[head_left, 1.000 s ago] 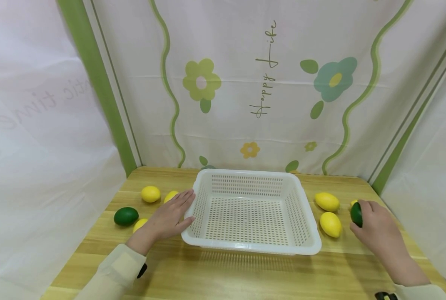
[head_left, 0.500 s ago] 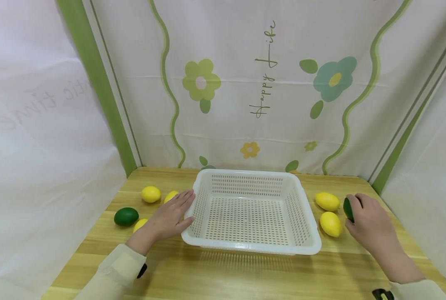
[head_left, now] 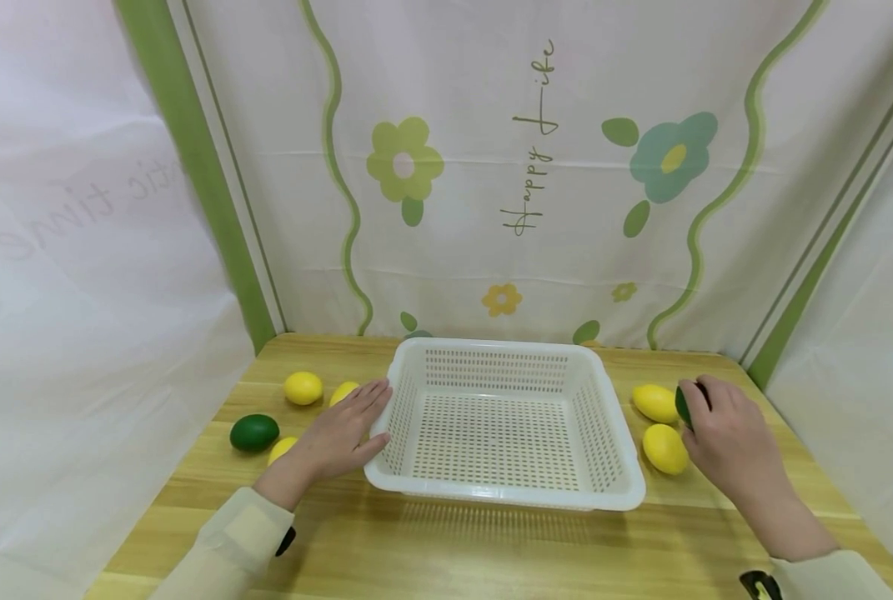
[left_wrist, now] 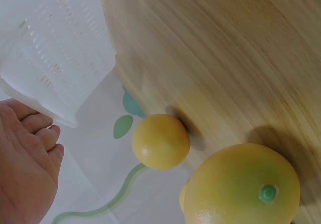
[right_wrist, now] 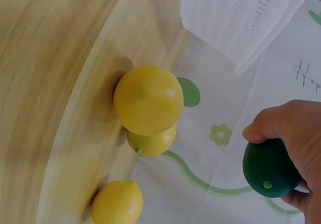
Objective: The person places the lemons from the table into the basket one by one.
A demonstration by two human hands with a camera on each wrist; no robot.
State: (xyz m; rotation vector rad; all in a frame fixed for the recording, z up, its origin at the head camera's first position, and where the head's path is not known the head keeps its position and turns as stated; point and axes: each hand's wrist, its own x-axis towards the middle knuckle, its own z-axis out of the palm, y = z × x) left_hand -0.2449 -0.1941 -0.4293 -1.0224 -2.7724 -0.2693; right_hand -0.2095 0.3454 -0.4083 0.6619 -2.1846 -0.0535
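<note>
My right hand (head_left: 734, 437) grips a dark green lime (right_wrist: 268, 169) between thumb and fingers, raised off the table at the right. Two yellow lemons, one farther back (head_left: 653, 402) and one nearer (head_left: 664, 449), lie just left of that hand. A third lemon (right_wrist: 118, 202) shows in the right wrist view; in the head view the hand hides it. With fingers extended, my left hand (head_left: 337, 433) rests against the left rim of a white plastic basket (head_left: 502, 493). The basket has perforated walls and holds nothing.
Left of the basket lie a dark green lime (head_left: 254, 433) and several lemons, one at the back (head_left: 303, 388) and others partly behind the left hand and wrist. Wooden table (head_left: 476, 554) extends in front of the basket. Patterned curtains (head_left: 461, 250) enclose the back and sides.
My right hand has carried the lime leftward and slightly up, from beside the far-right lemon to the pair near the basket. The left hand and basket stay put.
</note>
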